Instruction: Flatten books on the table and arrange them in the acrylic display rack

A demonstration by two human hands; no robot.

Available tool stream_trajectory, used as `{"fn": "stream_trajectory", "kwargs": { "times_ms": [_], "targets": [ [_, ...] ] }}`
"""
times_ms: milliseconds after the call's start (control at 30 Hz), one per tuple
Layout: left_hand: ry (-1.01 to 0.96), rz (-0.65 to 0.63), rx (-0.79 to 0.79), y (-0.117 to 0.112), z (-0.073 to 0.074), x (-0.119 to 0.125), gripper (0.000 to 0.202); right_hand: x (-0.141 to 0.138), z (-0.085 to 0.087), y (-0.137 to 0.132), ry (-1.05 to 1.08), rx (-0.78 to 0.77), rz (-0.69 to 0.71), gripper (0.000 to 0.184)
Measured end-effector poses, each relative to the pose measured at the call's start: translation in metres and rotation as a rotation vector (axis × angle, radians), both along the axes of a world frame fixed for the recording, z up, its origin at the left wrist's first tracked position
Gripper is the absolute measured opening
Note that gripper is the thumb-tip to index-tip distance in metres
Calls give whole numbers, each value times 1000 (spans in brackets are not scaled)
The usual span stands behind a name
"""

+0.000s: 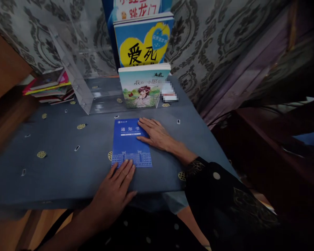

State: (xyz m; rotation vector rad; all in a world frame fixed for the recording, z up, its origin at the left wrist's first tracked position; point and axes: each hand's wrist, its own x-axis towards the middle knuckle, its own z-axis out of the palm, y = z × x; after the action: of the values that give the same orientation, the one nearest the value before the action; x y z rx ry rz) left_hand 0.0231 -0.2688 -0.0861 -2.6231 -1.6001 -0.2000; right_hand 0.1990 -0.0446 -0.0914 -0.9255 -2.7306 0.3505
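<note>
A blue booklet point(129, 144) with white Chinese characters and a line drawing of buildings lies flat on the cloth-covered table point(60, 174). My left hand point(116, 190) rests at its lower left edge, with the fingertips on the cover and the fingers stretched out. On the upper right side of the cover lies my right hand point(157, 134), fingers extended and thumb apart. Neither hand grips the booklet. Just behind it, a children's book point(143, 87) with a drawn figure on the front stands in a clear acrylic rack point(81, 94).
Behind that book, a blue and yellow book point(136, 35) and another picture book point(138, 8) stand higher in the rack. A stack of books point(51, 85) lies at the back left. A small blurred white item point(169, 92) sits right of the rack. Patterned wall covering point(199, 35) is behind.
</note>
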Motion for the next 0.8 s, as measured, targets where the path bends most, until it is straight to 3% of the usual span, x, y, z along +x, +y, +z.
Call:
{"fn": "stream_trajectory", "kwargs": {
  "times_ms": [200,367,467,633,800],
  "targets": [
    [-7,141,69,-14,-2,-12,64,-6,-1,-12,3,20,55,54],
    [13,161,144,-16,-12,-12,61,-35,8,-60,0,-93,410,49],
    [22,160,153,-17,-19,-14,60,-53,14,-78,29,-147,505,55],
    [35,151,179,-15,-19,-15,66,-73,12,-59,11,-106,479,63],
    [20,136,161,-11,-15,-15,72,-85,7,-20,-13,-2,262,64]
  ]
}}
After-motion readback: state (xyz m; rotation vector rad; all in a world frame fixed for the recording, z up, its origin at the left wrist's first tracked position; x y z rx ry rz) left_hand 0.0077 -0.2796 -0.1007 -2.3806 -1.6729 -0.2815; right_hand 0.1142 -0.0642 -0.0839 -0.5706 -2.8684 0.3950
